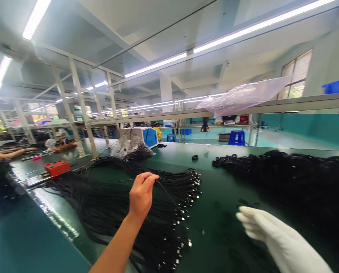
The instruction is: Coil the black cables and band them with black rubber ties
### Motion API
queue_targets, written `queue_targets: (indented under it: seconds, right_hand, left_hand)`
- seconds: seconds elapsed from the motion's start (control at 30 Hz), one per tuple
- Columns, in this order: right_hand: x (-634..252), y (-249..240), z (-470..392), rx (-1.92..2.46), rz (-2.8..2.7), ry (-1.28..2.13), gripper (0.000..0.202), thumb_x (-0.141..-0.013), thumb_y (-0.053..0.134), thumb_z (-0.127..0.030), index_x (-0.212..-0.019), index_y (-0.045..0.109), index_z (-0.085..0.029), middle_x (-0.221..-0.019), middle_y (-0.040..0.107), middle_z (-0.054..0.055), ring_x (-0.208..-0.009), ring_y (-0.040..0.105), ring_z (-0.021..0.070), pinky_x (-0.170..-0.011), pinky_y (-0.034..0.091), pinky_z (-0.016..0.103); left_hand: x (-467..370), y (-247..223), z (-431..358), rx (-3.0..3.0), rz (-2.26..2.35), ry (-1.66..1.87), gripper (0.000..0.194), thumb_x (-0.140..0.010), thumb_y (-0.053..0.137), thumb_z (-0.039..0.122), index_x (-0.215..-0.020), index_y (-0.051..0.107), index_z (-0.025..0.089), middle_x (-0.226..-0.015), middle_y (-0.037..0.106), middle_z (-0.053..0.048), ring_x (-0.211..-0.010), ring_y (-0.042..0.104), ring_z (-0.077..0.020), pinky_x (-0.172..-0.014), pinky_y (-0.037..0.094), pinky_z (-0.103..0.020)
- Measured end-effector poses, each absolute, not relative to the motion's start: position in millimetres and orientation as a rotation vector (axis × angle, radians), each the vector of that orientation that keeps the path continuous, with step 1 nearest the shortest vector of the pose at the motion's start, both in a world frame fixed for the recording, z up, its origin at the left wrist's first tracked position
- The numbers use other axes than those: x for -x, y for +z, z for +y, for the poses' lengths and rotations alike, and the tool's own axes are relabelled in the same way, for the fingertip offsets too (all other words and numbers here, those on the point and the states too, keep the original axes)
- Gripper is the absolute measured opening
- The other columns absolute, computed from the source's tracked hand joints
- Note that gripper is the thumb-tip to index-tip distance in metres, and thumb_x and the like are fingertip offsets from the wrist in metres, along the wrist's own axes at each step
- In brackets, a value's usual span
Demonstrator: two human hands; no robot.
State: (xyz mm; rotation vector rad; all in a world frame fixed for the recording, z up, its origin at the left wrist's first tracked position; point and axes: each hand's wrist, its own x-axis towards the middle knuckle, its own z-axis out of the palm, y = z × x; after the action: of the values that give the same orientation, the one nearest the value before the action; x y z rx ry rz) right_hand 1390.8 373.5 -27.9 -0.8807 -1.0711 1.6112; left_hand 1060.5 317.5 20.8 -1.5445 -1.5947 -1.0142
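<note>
My left hand (142, 193), bare, pinches a thin black cable (168, 193) between thumb and fingertips. That cable slopes down to the right toward other cable ends. Beneath the hand, many black cables (107, 204) lie spread in bundles, their shiny metal connectors (183, 218) lined up at the right. My right hand (260, 227), in a white glove and slightly blurred, hovers over the green tabletop (212, 227) with fingers stretched forward and nothing visible in them. To its right is a large heap of small black rings or coils (294, 182); their exact kind cannot be made out.
A red box (57, 168) with green buttons stands at the left. Farther back are a clear plastic bag (131, 147) and a blue-and-white machine (148, 135). Overhead runs a shelf (169, 113) with plastic film (243, 94). Another person's arm (10, 154) reaches over the table's far left.
</note>
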Motion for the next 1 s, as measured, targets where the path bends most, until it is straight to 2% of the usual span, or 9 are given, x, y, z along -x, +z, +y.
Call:
queue_targets:
  seconds: [0.07,0.17,0.23,0.3,0.4,0.5,0.73,0.87,1.0]
  right_hand:
    - [-1374,-16,360,0.756,-1.117,1.733,0.054,-0.062,0.071,-0.059,-0.097,0.071,-0.017,-0.110,0.069,0.011,-0.107,0.058,0.0245,-0.092,0.045,0.033]
    - [-1353,-17,338,0.488,-1.140,2.376,0.060,-0.070,0.059,-0.059,-0.103,0.068,-0.011,-0.101,0.070,0.017,-0.080,0.067,0.0232,-0.066,0.051,0.033]
    - [-1347,-27,326,0.367,-1.237,2.570,0.046,-0.068,0.063,-0.037,-0.100,0.068,-0.004,-0.089,0.072,0.017,-0.061,0.065,0.0144,-0.053,0.046,0.021]
    - [-1344,-40,321,0.362,-1.310,2.637,0.036,-0.062,0.059,-0.018,-0.090,0.070,0.001,-0.074,0.072,0.014,-0.052,0.061,0.0091,-0.047,0.042,0.015]
    - [-1345,-57,321,0.345,-1.177,2.748,0.035,-0.059,0.053,-0.017,-0.081,0.071,0.002,-0.066,0.072,0.013,-0.048,0.062,0.0112,-0.040,0.043,0.015]
    - [-1346,-67,324,0.221,-1.093,2.792,0.036,-0.059,0.054,-0.016,-0.085,0.071,0.002,-0.072,0.073,0.015,-0.050,0.065,0.0130,-0.040,0.044,0.015]
    - [-1346,-81,326,0.071,-1.194,2.710,0.037,-0.067,0.056,-0.014,-0.098,0.067,0.002,-0.086,0.073,0.016,-0.064,0.067,0.0134,-0.050,0.045,0.015]
    - [-1361,-71,336,-0.021,-1.035,2.590,0.035,-0.069,0.062,-0.031,-0.085,0.067,0.000,-0.073,0.072,0.016,-0.057,0.067,0.0167,-0.047,0.046,0.019]
    - [-1397,-38,356,-0.126,-0.764,2.387,0.031,-0.075,0.065,-0.039,-0.094,0.059,-0.015,-0.068,0.067,0.001,-0.052,0.062,0.0127,-0.046,0.047,0.023]
  left_hand:
    - [-1079,28,311,1.608,-1.515,-1.055,0.026,-0.095,0.040,0.021,-0.098,0.065,0.020,-0.094,0.061,-0.005,-0.089,0.058,-0.0165,-0.082,0.050,-0.029]
    - [-1106,32,309,1.686,-1.506,-1.003,0.026,-0.091,0.043,0.016,-0.097,0.069,0.020,-0.090,0.064,-0.006,-0.083,0.059,-0.0194,-0.075,0.049,-0.032]
    - [-1123,30,307,1.729,-1.543,-0.926,0.029,-0.087,0.045,0.010,-0.092,0.072,0.020,-0.084,0.066,-0.007,-0.080,0.059,-0.0228,-0.072,0.048,-0.036]
    - [-1140,28,302,1.854,-1.558,-0.849,0.032,-0.082,0.047,0.006,-0.097,0.071,0.021,-0.094,0.069,-0.008,-0.090,0.058,-0.0267,-0.080,0.046,-0.042]
    - [-1164,25,286,2.388,-1.591,-0.686,0.038,-0.081,0.052,0.011,-0.112,0.064,0.030,-0.115,0.065,-0.003,-0.111,0.050,-0.0245,-0.106,0.026,-0.050]
    - [-1182,26,274,2.867,-1.681,-0.539,0.023,-0.084,0.054,0.014,-0.092,0.069,0.028,-0.090,0.068,0.002,-0.092,0.059,-0.0141,-0.112,0.015,-0.043]
    - [-1197,21,295,2.868,-1.534,-0.739,0.016,-0.084,0.058,0.015,-0.083,0.072,0.025,-0.079,0.067,0.003,-0.078,0.062,-0.0109,-0.109,0.024,-0.035]
    - [-1189,-12,313,2.596,-1.621,-0.650,0.024,-0.090,0.047,0.020,-0.097,0.069,0.027,-0.086,0.071,0.000,-0.082,0.064,-0.0157,-0.079,0.049,-0.028]
    - [-1174,-57,306,2.312,-1.655,-0.574,0.030,-0.089,0.039,0.017,-0.096,0.068,0.022,-0.085,0.073,-0.006,-0.074,0.067,-0.0225,-0.070,0.053,-0.035]
